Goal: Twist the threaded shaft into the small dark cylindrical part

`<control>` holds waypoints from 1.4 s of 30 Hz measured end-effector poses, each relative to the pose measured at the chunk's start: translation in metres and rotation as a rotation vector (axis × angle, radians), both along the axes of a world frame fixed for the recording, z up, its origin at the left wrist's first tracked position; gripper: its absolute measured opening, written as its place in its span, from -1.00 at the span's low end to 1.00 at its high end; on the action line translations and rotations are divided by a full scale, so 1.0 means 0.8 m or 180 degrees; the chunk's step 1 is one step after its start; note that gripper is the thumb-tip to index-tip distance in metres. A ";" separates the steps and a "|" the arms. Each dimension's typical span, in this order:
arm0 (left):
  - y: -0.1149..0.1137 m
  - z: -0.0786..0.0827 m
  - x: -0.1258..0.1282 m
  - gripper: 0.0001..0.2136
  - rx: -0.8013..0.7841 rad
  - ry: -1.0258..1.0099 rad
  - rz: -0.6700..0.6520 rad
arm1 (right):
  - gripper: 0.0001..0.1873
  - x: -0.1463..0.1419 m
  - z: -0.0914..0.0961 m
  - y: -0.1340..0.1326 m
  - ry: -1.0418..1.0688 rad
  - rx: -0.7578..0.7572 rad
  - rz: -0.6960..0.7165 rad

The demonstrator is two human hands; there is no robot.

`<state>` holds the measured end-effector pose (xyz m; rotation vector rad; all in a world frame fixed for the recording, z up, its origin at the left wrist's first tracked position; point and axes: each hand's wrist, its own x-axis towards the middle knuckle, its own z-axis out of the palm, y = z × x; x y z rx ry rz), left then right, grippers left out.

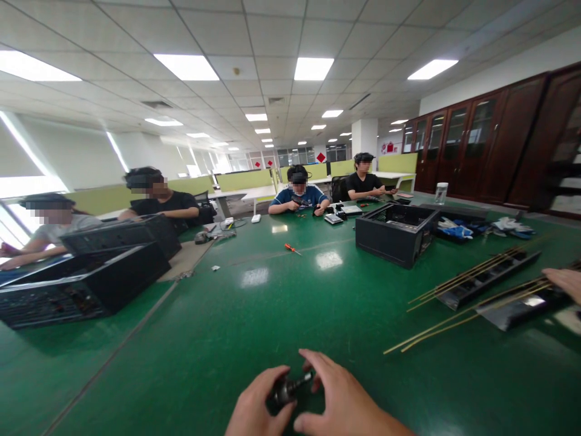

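left hand (255, 404): grip wrapped round tool (285, 392), at 6 o'clock over worktop (218, 327) | right hand (347, 396): grip spread by tool's tip, contact unclear | from tool: screwdriver (289, 247) 12 o'clock, case (385, 243) 1 o'clock, rods (454, 280) 2 o'clock
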<state>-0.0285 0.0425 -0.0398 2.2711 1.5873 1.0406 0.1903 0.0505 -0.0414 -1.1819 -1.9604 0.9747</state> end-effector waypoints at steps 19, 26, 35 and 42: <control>-0.001 -0.024 0.027 -0.70 -0.0345 -0.0394 -0.0773 | -0.82 0.015 -0.039 0.009 0.0131 0.0143 0.0082; 0.001 -0.021 0.030 -0.78 -0.0558 -0.0311 -0.0694 | -0.82 0.017 -0.035 0.004 0.0122 0.0126 0.0098; 0.000 -0.022 0.029 -0.76 -0.0493 -0.0337 -0.0713 | -0.85 0.016 -0.029 0.004 0.0005 0.0143 0.0039; 0.000 -0.023 0.029 -0.76 -0.0601 -0.0307 -0.0733 | -0.84 0.018 -0.031 0.005 -0.0141 0.0215 0.0116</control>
